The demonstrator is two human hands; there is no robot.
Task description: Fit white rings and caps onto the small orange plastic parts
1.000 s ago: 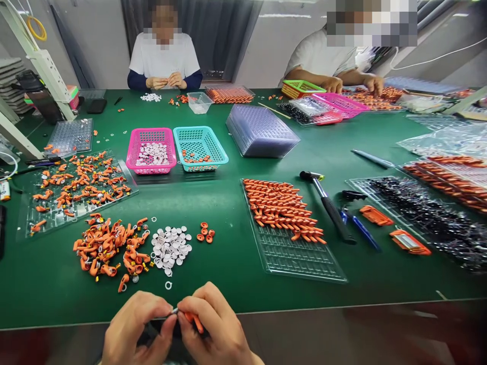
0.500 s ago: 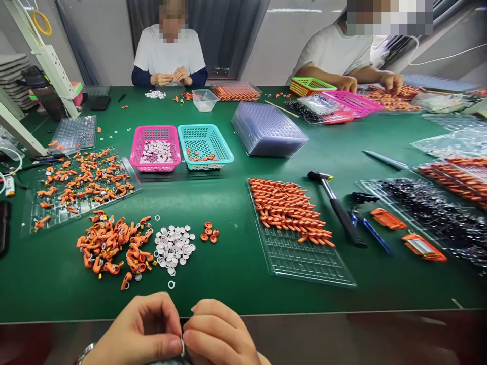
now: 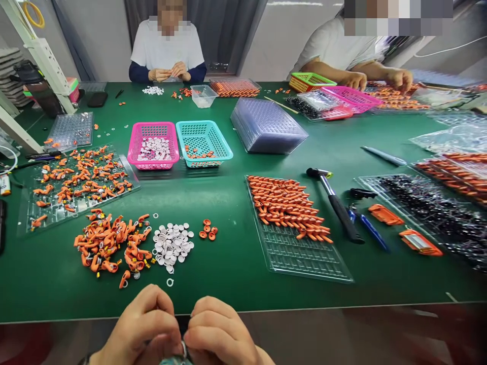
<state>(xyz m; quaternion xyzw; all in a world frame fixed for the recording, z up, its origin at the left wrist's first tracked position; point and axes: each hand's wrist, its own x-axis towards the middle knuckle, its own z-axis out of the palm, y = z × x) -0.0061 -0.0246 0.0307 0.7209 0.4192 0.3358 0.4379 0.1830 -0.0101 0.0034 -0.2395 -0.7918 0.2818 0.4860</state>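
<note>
Just in front of the table's near edge, my left hand [image 3: 142, 327] and my right hand [image 3: 220, 332] meet with bent, closed fingers. Between their fingertips shows a small white curved piece [image 3: 184, 349], mostly hidden by the fingers; both hands pinch it. Beyond them on the green table lie a heap of orange earbud-shaped housings [image 3: 110, 241], a pile of white round discs [image 3: 173, 246] and a loose white ring [image 3: 170, 282]. Several orange round caps [image 3: 207, 230] sit to the right of the discs.
A clear tray [image 3: 304, 258] holds rows of orange parts. Right of it lie a hammer [image 3: 338, 208] and blue-handled pliers [image 3: 371, 230]. Pink [image 3: 133, 147] and turquoise [image 3: 224, 147] baskets stand behind, beside stacked clear trays [image 3: 268, 126]. Two people work across the table.
My left hand's fingers have curled closer around the small white piece, and both hands stay together. The view has shifted slightly. The far-right person's hands have moved a little right.
</note>
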